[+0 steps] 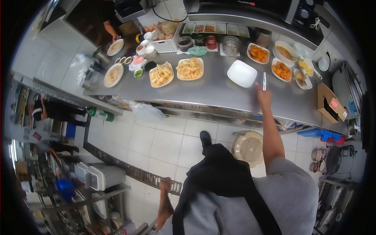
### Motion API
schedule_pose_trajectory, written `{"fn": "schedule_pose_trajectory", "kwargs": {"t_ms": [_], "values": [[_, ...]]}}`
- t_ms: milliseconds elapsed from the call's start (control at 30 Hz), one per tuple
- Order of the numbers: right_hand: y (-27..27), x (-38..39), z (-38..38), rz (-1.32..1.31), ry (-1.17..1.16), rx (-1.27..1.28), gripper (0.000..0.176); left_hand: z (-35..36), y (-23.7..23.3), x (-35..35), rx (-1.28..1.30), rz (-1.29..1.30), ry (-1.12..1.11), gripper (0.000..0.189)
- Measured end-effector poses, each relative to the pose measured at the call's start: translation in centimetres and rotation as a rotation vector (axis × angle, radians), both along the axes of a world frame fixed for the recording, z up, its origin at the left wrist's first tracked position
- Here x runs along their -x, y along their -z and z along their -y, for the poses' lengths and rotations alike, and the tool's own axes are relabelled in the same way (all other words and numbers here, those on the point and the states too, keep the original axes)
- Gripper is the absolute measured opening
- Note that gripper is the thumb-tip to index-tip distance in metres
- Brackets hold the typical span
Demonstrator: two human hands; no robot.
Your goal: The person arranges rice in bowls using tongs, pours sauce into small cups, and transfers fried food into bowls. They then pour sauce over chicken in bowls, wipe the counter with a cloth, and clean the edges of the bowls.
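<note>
My right hand (264, 97) reaches over the front edge of the steel counter, its fingers closed on one end of a slim, shiny metal utensil (264, 80) whose exact kind I cannot make out. Just left of it lies a white square dish (242, 73) with nothing in it. To the right are a dish of orange food pieces (281, 70) and a white dish with food scraps (301, 79). My left hand (165, 184) hangs low by my side over the floor, fingers curled, with nothing visible in them.
Two dishes of pale fried food (161, 75) (190, 69), a soup bowl (285, 53) and a metal pot (231, 46) stand on the counter (211, 92). Another person's hand (116, 38) is by a plate (115, 47). A beige stool (248, 149) stands below the counter.
</note>
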State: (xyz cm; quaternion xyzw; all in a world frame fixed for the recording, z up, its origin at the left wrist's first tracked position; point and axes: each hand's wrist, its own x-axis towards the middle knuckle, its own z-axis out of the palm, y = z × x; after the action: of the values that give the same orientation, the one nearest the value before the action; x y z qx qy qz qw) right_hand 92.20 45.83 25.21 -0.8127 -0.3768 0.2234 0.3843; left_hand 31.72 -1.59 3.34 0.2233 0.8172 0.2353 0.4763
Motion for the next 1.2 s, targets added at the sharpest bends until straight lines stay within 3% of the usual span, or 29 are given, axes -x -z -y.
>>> {"fn": "schedule_pose_trajectory", "kwargs": {"t_ms": [33, 67, 133, 200, 233, 267, 300, 333, 367, 433, 500, 567, 733, 800, 833, 933, 1133, 1200], "values": [[0.2, 0.3, -2.1, -0.003, 0.015, 0.007, 0.060, -2.1, -3.1, -1.9, -0.078, -0.167, 0.120, 0.033], [0.3, 0.8, -4.3, -0.011, 0.001, 0.057, 0.059, -3.3, -2.8, -1.1, -0.135, -0.466, 0.408, 0.031], [1.0, 1.8, -7.0, 0.004, -0.014, 0.118, 0.058, -6.4, -3.4, 0.7, 0.005, -0.412, 0.483, 0.030], [3.1, 3.4, -9.1, 0.147, -0.002, -0.033, 0.053, -8.9, 0.0, 4.0, -0.221, 0.302, -0.089, 0.030], [6.0, 3.0, -11.0, 0.095, -0.030, 0.037, 0.052, -11.4, -0.9, 4.9, -0.146, 0.160, -0.052, 0.028], [4.3, 4.3, -10.7, 0.109, -0.044, 0.061, 0.052, -14.7, -3.1, 5.7, -0.057, 0.016, -0.016, 0.026], [-0.1, 7.2, -9.6, -0.015, -0.052, 0.106, 0.056, -18.5, -5.7, 6.4, 0.047, -0.138, 0.169, 0.021], [-2.7, 9.5, -8.7, -0.143, -0.049, 0.142, 0.060, -21.5, -5.9, 7.7, -0.148, -0.004, 0.053, 0.017], [-2.1, 9.9, -8.2, -0.144, -0.042, 0.146, 0.060, -24.9, -6.6, 9.1, -0.291, -0.046, 0.075, 0.017], [-1.1, 9.9, -7.9, 0.092, -0.135, 0.027, 0.058, -33.2, -9.2, 12.2, -0.556, -0.205, 0.171, 0.017], [-4.2, 12.5, -6.9, 0.092, -0.200, 0.045, 0.054, -42.1, -15.8, 12.6, -0.594, -0.520, 0.287, 0.026], [-7.2, 16.2, -6.0, 0.129, -0.350, 0.004, 0.039, -49.8, -18.9, 13.3, -0.780, -0.600, 0.309, 0.029], [-12.1, 23.0, -6.5, 0.336, -0.485, 0.076, 0.035, -62.3, -17.9, 16.7, -0.823, -0.653, 0.526, 0.025], [-13.5, 24.8, -7.1, 0.433, -0.516, 0.101, 0.034, -63.8, -16.5, 17.1, -0.963, -0.908, 0.558, 0.019], [-14.6, 25.7, -7.6, 0.446, -0.556, 0.128, 0.033, -63.6, -16.9, 16.6, -0.788, -0.942, 0.582, 0.019], [-14.5, 27.9, -9.5, 0.484, -0.587, 0.168, 0.034, -63.0, -17.0, 15.7, -0.766, -1.071, 0.550, 0.026], [-11.6, 28.3, -13.2, 0.520, -0.620, 0.237, 0.029, -63.2, -17.0, 15.9, -0.694, -1.074, 0.549, 0.036], [-12.1, 27.4, -13.8, 0.574, -0.585, 0.099, 0.027, -63.5, -17.0, 15.6, -0.702, -1.066, 0.532, 0.036]]}}
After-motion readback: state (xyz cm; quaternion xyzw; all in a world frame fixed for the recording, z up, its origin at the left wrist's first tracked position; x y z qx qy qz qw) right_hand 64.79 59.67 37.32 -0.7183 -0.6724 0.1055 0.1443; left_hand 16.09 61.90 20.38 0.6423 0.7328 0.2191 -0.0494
